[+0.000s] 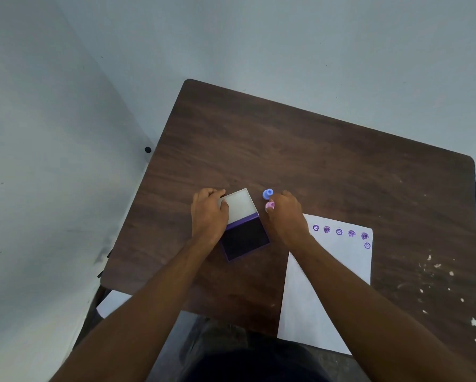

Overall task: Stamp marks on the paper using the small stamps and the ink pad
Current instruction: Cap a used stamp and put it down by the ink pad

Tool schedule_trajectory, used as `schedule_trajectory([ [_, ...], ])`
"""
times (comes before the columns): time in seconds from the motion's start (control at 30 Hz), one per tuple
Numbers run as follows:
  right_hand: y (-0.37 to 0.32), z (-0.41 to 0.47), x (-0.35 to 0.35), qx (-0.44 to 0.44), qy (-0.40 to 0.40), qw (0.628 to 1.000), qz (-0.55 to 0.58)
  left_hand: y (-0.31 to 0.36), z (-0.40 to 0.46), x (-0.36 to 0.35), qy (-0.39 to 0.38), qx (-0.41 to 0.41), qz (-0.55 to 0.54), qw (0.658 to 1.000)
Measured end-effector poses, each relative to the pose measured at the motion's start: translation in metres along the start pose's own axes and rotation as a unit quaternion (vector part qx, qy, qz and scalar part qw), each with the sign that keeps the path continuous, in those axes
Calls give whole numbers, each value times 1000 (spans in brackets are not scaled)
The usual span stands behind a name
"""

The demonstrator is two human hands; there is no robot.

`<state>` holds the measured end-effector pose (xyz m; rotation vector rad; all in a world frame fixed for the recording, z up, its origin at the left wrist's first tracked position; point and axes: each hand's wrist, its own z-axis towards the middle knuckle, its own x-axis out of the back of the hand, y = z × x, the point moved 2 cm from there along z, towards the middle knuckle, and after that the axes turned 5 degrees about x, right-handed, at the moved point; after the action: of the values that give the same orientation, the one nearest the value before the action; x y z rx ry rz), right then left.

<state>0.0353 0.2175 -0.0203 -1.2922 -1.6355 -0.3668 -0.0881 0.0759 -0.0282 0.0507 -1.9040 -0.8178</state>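
An open purple ink pad point(245, 239) lies on the dark wooden table point(314, 161), its white lid point(241, 206) folded back. My left hand point(209, 213) grips the left edge of that lid. Just right of the pad stand a blue stamp point(268, 194) and a pink stamp point(270, 206). My right hand point(286, 216) pinches the pink stamp, which is partly hidden by the fingers. A white paper point(327, 285) lies under my right forearm, with several purple stamped marks point(339, 231) along its top edge and one below at the right.
The table stands against light walls at the back and left. White flecks point(435, 285) dot its right side. A second white sheet point(113, 301) shows below the table's left front edge. The far half of the table carries nothing.
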Motion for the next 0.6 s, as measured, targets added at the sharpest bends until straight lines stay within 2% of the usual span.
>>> schedule_trajectory([
  [0.17, 1, -2, 6, 3, -14, 1000, 0, 11, -7, 7, 8, -38, -43, 998],
  [0.2, 5, -3, 7, 21, 0, 1000, 5, 13, -10, 9, 7, -48, -49, 998],
  [0.27, 14, -10, 12, 35, 61, 993, 99, 19, -16, 13, 1, -58, -66, 996],
  [0.33, 22, -20, 19, 16, 111, 964, 243, 26, -22, 18, -17, -60, -113, 992],
  [0.43, 24, -27, 24, -9, 75, 927, 366, 42, -31, 23, -66, -49, -188, 979],
  [0.53, 22, -36, 31, -24, 27, 850, 525, 56, -39, 21, -123, -27, -235, 964],
  [0.6, 21, -44, 34, -3, -10, 791, 612, 65, -44, 20, -151, -30, -271, 950],
])
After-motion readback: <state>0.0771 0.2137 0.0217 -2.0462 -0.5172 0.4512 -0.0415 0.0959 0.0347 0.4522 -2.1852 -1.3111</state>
